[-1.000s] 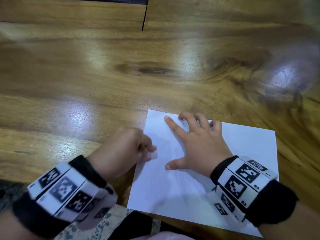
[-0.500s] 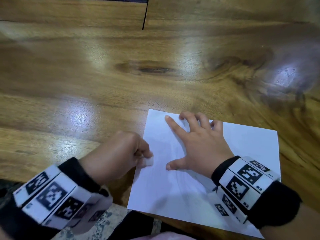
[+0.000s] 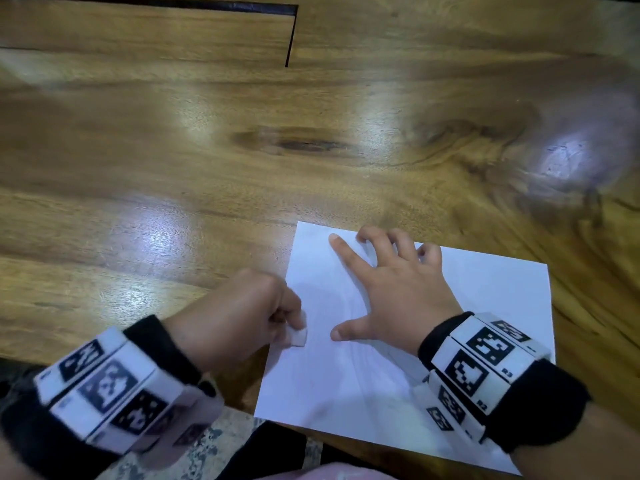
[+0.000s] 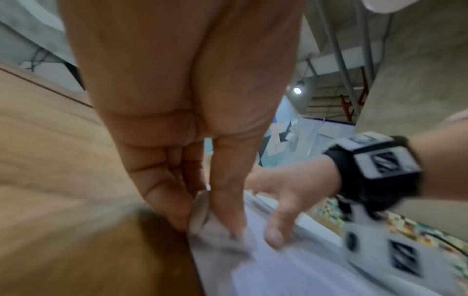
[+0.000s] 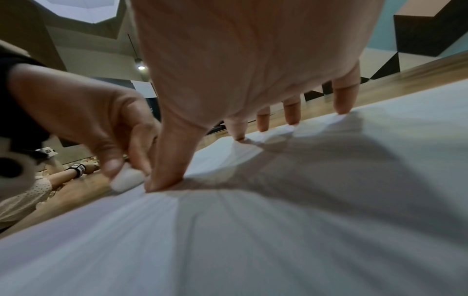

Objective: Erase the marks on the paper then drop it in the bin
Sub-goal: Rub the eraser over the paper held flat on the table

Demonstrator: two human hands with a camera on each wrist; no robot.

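Pinching a small white eraser (image 3: pixel 298 337) between thumb and curled fingers: left hand (image 3: pixel 239 317), at the left edge of the paper (image 3: pixel 349 386). Spread flat on the sheet, fingertips pressing near its far edge: right hand (image 3: pixel 398 292). Lying near the front edge of the wooden worktop (image 3: pixel 173 202), faint marks barely visible. No bin in sight.

From the left wrist: eraser (image 4: pixel 200 210) squeezed at the fingertips, tip down on the sheet edge; much blur.

From the right wrist: thumb (image 5: pixel 172 160) and fingers planted, paper (image 5: pixel 278 230) rippling between them, eraser (image 5: pixel 128 179) just beside the thumb.

Best done with short strokes away from the pinning hand, light pressure, sheet held taut to avoid creasing or tearing.
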